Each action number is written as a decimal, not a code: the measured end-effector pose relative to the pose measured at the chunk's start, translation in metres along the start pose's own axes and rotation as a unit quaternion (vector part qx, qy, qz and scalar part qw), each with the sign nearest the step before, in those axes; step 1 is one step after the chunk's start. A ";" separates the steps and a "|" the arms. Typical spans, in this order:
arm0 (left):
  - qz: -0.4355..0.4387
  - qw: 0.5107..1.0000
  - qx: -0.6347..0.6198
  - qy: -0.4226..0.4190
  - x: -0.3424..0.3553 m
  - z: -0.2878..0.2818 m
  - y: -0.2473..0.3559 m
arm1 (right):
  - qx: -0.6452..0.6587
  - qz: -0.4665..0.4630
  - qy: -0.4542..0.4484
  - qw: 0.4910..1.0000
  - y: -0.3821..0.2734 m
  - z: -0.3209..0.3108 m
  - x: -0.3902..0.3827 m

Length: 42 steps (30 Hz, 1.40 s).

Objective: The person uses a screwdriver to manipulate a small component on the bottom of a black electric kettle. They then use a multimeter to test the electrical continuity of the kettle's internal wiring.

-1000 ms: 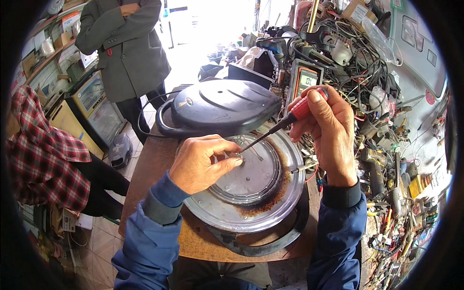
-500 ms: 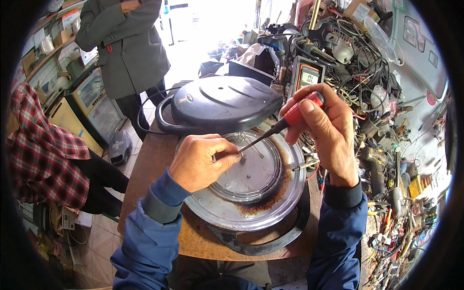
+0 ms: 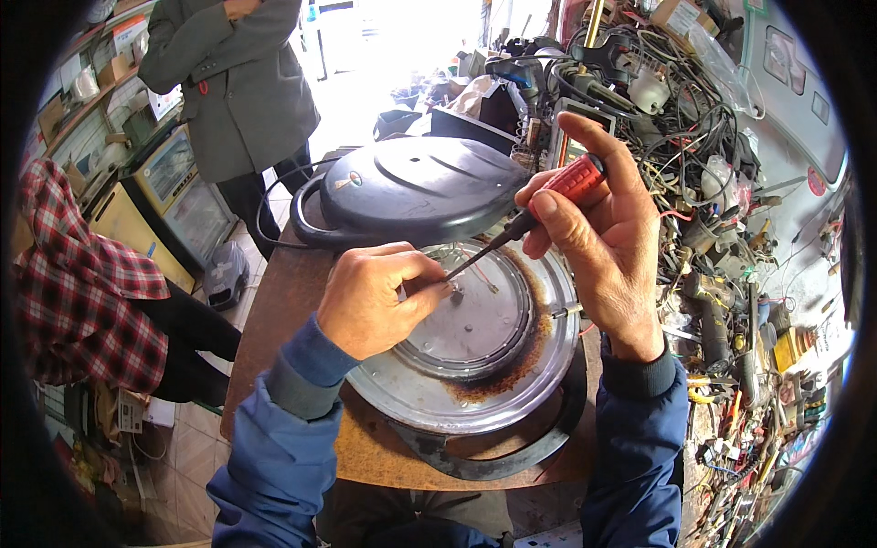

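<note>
Over a round metal pan-like appliance half (image 3: 457, 402) with brown scorch marks, my right hand (image 3: 607, 247) grips a red-handled screwdriver (image 3: 571, 183). Its shaft slants down and left to the fingertips of my left hand (image 3: 384, 297). Those fingers are pinched at the tip, by a small metal part (image 3: 456, 294) near the middle of the metal disc; whether they hold the part or the tip, I cannot make out. Thin wires lie on the disc. Behind it rests a black oval lid (image 3: 420, 187) with a loop handle, partly overlapping the metal half.
The metal half lies on a worn wooden table (image 3: 283, 338). Cables and tools are heaped (image 3: 676, 119) along the right. At the left stand a person in a grey coat (image 3: 242, 110) and a person in a checked shirt (image 3: 91, 283). A meter (image 3: 585, 128) is partly hidden behind my right hand.
My right hand has shifted slightly left, and its index finger has lifted off the screwdriver handle. The screwdriver's tip stays by my left fingertips.
</note>
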State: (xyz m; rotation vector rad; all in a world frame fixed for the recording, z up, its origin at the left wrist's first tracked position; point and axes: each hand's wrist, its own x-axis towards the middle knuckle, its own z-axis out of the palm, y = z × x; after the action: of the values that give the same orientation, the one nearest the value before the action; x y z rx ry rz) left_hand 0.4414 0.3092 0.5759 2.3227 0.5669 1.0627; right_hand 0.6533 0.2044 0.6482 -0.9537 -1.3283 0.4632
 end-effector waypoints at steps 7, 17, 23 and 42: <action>0.013 1.000 -0.001 -0.002 0.001 -0.003 -0.007 | -0.051 -0.013 0.018 0.998 -0.005 0.017 0.005; -0.054 0.996 0.067 -0.005 0.000 -0.021 -0.025 | -0.135 -0.014 0.032 0.990 0.004 0.021 0.020; -0.007 0.995 0.103 0.008 -0.001 -0.011 -0.026 | -0.158 0.014 0.016 0.987 0.010 0.027 0.020; -0.011 0.984 0.178 0.003 -0.004 -0.006 -0.031 | -0.144 0.038 -0.026 0.988 0.042 0.033 0.029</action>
State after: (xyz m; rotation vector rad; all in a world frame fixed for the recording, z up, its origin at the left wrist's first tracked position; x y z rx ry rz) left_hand 0.4295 0.3325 0.5583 2.6107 0.8429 1.0256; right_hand 0.6381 0.2607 0.6305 -1.2411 -1.4360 0.3607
